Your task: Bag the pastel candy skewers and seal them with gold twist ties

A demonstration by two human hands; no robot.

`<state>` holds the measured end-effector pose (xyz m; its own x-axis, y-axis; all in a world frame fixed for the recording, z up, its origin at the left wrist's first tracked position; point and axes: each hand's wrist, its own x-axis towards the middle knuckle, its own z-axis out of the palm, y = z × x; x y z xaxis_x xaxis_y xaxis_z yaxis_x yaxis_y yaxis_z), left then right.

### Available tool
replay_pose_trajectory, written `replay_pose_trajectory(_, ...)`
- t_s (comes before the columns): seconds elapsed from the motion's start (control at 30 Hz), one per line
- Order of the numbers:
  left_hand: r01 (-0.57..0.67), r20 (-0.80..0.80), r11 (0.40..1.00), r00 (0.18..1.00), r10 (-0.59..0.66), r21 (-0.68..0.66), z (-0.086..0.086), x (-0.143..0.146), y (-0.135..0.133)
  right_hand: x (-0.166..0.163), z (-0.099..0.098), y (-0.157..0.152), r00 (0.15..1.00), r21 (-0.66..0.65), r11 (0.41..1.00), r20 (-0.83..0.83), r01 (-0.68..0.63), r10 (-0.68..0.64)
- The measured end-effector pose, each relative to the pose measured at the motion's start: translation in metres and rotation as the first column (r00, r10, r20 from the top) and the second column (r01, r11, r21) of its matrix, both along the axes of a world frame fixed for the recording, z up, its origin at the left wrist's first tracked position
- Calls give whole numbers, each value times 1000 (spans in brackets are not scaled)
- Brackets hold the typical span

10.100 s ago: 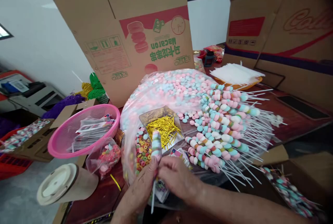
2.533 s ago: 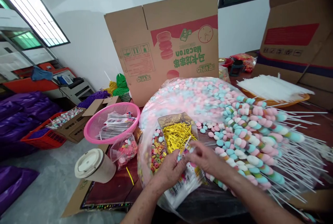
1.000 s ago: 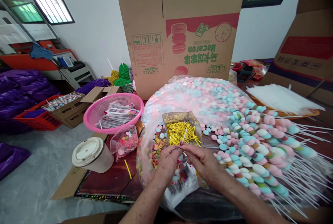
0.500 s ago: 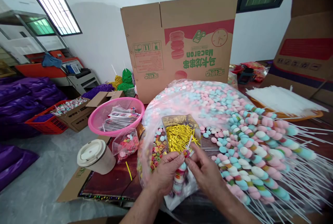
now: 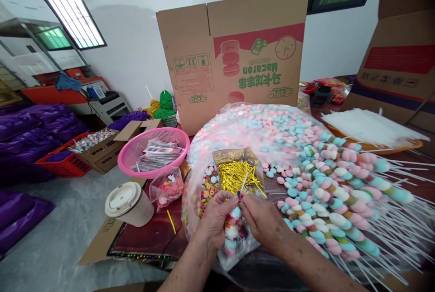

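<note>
A candy skewer [image 5: 231, 233] of pink, white and blue sweets stands upright in a clear printed wrapper, its white stick [image 5: 244, 182] poking out at the top. My left hand [image 5: 217, 215] is closed around the upper part and pinches the gathered wrapper neck. Against the same neck, the fingers of my right hand [image 5: 260, 217] are pressed together. Whether they also grip a tie is hidden. Just beyond my hands is a clear box [image 5: 216, 158] of gold twist ties [image 5: 234, 176]; one strip juts out close above my right hand.
Finished-looking candy sticks [image 5: 340, 192] are piled at right, sticks pointing outward. Behind lies a big clear bag of pastel sweets [image 5: 272, 124]. At left are a pink basket [image 5: 124, 165] of wrappers, a lidded cup [image 5: 131, 203] and a small candy bag [image 5: 166, 190]. A carton [image 5: 190, 34] stands behind.
My right hand has turned and closed in tighter at the wrapper neck, beside my left fingers. The skewer has shifted slightly left. A gold strip now shows above my right hand.
</note>
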<state>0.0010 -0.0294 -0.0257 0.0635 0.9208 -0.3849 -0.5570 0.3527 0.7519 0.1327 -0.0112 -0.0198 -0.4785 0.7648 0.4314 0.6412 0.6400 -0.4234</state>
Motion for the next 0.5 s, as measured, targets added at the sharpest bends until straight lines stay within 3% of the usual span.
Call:
replay_pose_trajectory(0.1,-113,-248,987,959,138,111,3,4,2,2,4,4,991,235,971,111,46,-74)
replay_pose_trajectory(0.17,-11,-248,1000,969,17,23,11,2,4,1,8,0,995,243,967,42,74,-87)
replay_pose_trajectory(0.2,59,-187,998,980,-61,-18,17,-2,4,0,8,-3,999,176,983,-21,52,-49)
replay_pose_trajectory(0.27,121,-58,993,991,-120,12,31,-14,5,-4,8,-9,972,-141,989,-236,-36,2)
replay_pose_trajectory(0.33,69,-48,990,997,-64,122,40,-29,3,-6,7,-10,887,-477,873,-441,-102,-137)
replay_pose_trajectory(0.37,142,-121,985,984,-129,100,42,-34,2,-7,7,-9,839,-586,803,-488,-110,-242)
replay_pose_trajectory(0.43,266,-261,963,933,-246,43,36,-39,-3,-8,9,-6,766,-683,722,-521,-111,-375)
replay_pose_trajectory(0.5,308,-363,951,890,-276,32,25,-32,-9,-11,12,-6,739,-727,668,-536,-159,-408)
